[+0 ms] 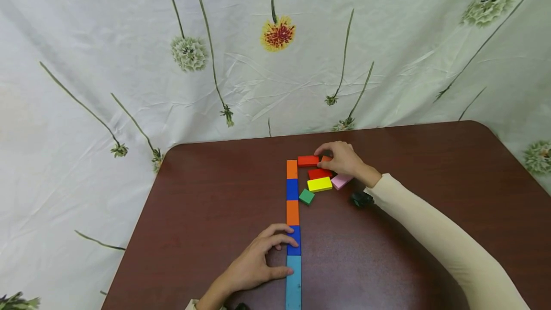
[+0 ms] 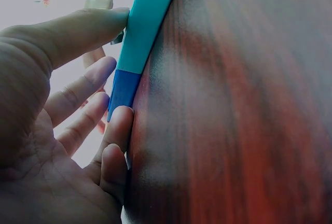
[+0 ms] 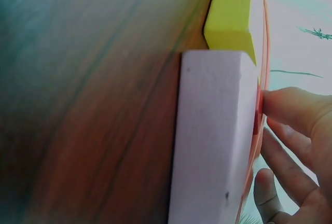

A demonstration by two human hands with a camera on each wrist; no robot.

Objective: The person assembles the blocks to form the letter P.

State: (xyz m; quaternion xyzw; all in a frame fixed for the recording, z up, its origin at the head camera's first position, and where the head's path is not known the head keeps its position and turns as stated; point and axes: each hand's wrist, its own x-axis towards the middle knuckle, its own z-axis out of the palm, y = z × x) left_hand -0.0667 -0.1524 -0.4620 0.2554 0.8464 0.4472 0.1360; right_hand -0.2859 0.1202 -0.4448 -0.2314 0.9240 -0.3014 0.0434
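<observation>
Pale cloth [image 1: 241, 75] printed with flowers hangs behind a dark reddish-brown table [image 1: 206, 190]. On the table a straight row of blocks runs away from the person, laid end to end: teal block [image 1: 293, 283], near blue block [image 1: 294, 250], near orange block [image 1: 292, 213], far blue block [image 1: 292, 189] and far orange block [image 1: 292, 169].

Left hand [image 1: 254, 262]: fingers spread and extended. Thumb touches the side of the teal block; fingertips rest at the near blue block, one of them on its near side in the left wrist view.

Right hand [image 1: 342, 159]: thumb and index finger pinch the right end of the far red block [image 1: 307, 161]. That block lies crosswise at the row's far end, its left end beside the far orange block. A third orange block [image 1: 326, 159] shows partly beneath the hand.

Loose pieces, right of the row: near red block [image 1: 318, 174], partly under the hand; yellow block [image 1: 320, 184], just beside it; pink block [image 1: 341, 181], lying aslant by the yellow one; green block [image 1: 306, 197], turned cornerwise close to the row. Contact between green block and row cannot be told.

A light sleeve [image 1: 443, 243] covers the right arm.
</observation>
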